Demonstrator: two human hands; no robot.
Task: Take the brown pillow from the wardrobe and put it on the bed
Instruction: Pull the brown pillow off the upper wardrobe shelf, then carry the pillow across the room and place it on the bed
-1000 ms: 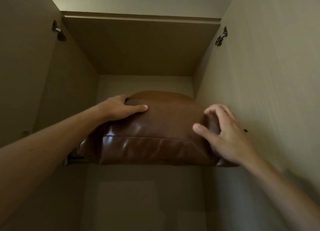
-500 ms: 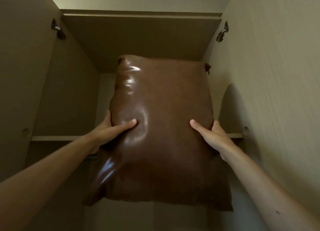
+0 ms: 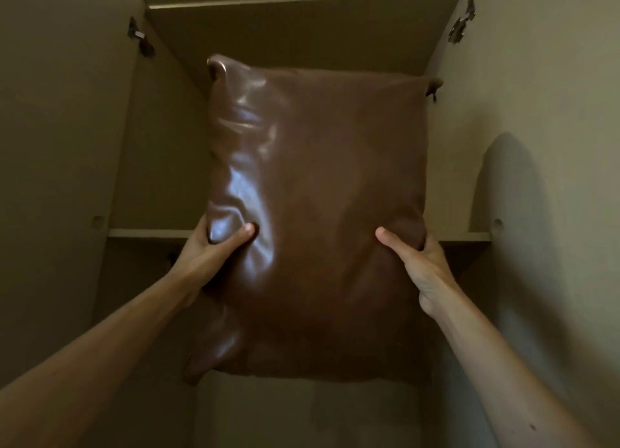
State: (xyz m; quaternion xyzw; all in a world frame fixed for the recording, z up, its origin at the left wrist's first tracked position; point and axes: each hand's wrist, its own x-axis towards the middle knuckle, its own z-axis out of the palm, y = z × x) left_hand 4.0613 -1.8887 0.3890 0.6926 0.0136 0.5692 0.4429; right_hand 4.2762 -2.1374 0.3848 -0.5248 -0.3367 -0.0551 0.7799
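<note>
Now pillow [image 3: 322, 219] held up in front of the open wardrobe [image 3: 302, 28], long side vertical, face toward camera, glossy brown cover with highlights down its left part. Left hand [image 3: 214, 246] grips the pillow's left edge low down, thumb pressed into the front, denting it; fingers wrapped behind, hidden. Right hand [image 3: 419, 259] grips the right edge at about the same height, thumb on the front, fingers curled around the edge to the back. Both forearms reach up from the bottom corners. Pillow covers the middle of the shelf [image 3: 147, 233]; shelf edge shows either side of it, level with the hands. Whether the pillow touches the shelf cannot be told. Pillow's top corners sit below the wardrobe top panel. Hinges [image 3: 463, 24] on both doors up top. Pillow shadow on right door [image 3: 553, 145].
</note>
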